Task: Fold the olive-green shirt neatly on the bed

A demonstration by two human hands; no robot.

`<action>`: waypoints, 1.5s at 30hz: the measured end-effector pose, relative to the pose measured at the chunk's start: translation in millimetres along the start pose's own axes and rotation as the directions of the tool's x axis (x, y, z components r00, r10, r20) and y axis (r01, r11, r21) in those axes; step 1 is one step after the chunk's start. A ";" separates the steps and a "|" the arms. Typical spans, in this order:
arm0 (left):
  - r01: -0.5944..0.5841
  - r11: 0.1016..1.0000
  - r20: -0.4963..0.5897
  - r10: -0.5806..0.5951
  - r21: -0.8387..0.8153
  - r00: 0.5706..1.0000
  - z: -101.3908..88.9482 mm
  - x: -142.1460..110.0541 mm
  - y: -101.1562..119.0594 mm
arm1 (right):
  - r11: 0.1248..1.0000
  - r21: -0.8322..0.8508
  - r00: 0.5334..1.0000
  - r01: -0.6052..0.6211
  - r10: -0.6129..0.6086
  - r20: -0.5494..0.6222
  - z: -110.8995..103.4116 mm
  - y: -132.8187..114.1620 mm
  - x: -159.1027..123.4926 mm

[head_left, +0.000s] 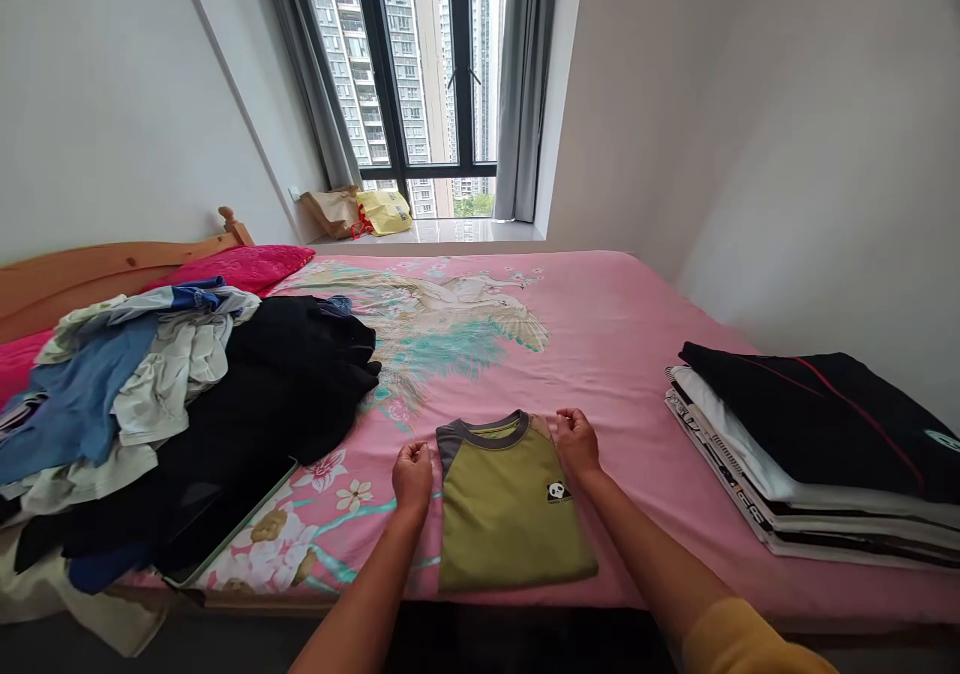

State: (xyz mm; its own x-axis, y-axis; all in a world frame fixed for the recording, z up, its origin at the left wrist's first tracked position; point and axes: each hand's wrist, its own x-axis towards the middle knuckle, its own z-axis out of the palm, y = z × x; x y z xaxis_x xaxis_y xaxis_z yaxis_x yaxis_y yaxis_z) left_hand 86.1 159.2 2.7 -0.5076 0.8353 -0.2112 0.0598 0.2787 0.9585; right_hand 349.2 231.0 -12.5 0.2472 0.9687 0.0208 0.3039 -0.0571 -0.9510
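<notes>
A folded olive-green T-shirt [510,514] with a grey collar, grey shoulders and a small panda print lies flat at the bed's near edge. My left hand [412,476] is closed just beside its left shoulder, with a narrow gap between them. At the opposite shoulder, my right hand [579,446] has curled fingers against or very near the cloth edge. Whether it pinches any fabric is hidden. The collar points away from me.
A heap of loose clothes [292,384] covers the bed's left side, with a flat dark-faced object [232,524] at its front. On the right stands a stack of folded clothes [817,434]. Pink bedding [600,334] spreads beneath. Bags [386,212] sit on the windowsill.
</notes>
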 end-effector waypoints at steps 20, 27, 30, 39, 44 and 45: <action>-0.582 0.294 0.526 0.252 0.758 0.812 20.8 -91.0 -12.1 | 0.551 -0.610 0.788 0.569 -0.153 0.596 -0.3 -1.3 -102.5; -0.503 0.268 0.470 0.183 0.822 0.864 -41.3 -99.4 -46.6 | 0.576 -0.740 0.907 0.346 -0.003 0.422 -57.4 30.0 -118.3; -0.465 0.295 0.418 0.211 0.834 0.884 -53.0 -107.6 -54.2 | 0.661 -0.704 0.950 0.260 -0.046 0.307 -71.6 32.8 -132.7; -0.522 0.413 0.467 0.234 0.747 0.853 -76.0 -229.0 -116.7 | 0.805 -0.275 0.851 0.525 -0.506 0.144 -83.7 46.8 -275.5; -0.647 0.470 0.630 0.220 0.600 0.745 -91.2 -262.5 -123.9 | 0.653 -0.074 0.647 0.754 -0.718 0.255 -138.5 -38.6 -320.4; -0.644 0.477 0.624 0.227 0.598 0.747 -91.6 -262.6 -122.0 | 0.611 -0.036 0.595 0.791 -0.755 0.277 -153.3 -58.4 -325.6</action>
State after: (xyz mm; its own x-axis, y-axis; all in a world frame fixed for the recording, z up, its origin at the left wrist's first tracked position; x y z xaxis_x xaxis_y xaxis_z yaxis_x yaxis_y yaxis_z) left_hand 133.3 -137.6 -41.2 0.1708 0.9835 -0.0599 0.8696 -0.1218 0.4786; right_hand 391.9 -118.1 83.6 -0.3368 0.6864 0.6446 0.4143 0.7228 -0.5531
